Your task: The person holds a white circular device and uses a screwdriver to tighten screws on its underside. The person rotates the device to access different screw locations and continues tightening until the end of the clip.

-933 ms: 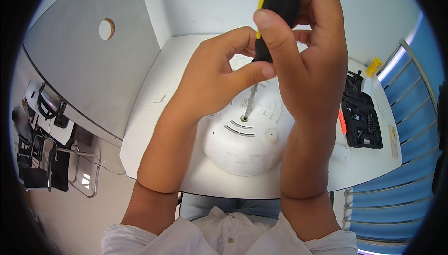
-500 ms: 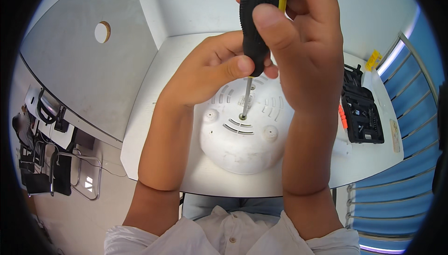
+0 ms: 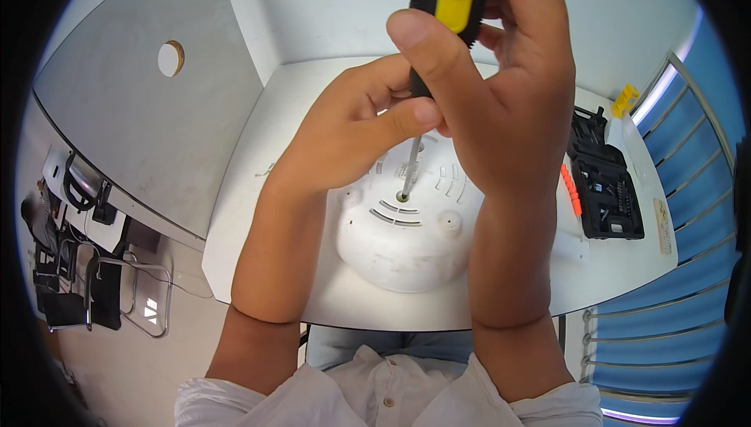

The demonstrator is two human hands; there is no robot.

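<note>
A screwdriver [image 3: 454,1] with a ribbed black and yellow handle stands nearly upright. My right hand [image 3: 504,95] is closed around the upper handle, its thumb laid across the front. Lower down, my left hand [image 3: 340,134] pinches the handle's end near where the metal shaft comes out. The shaft's tip goes into a recessed hole [image 3: 402,196] in the underside of a white, round appliance [image 3: 403,259] resting bottom up. Curved vent slots and small round feet show on that underside. My hands cover the appliance's far part, and whatever lies inside the hole is too small to make out.
On the white table [image 3: 258,259], an open black tool case [image 3: 610,192] lies at the right, beside an orange segmented strip [image 3: 571,191]. A small yellow object [image 3: 626,101] is at the back right. Metal rails [image 3: 673,286] border the right side; a grey panel [image 3: 149,114] stands left.
The screwdriver handle has turned, bringing its yellow part to the front. My right thumb has swung left across it, and the orange strip shows more fully.
</note>
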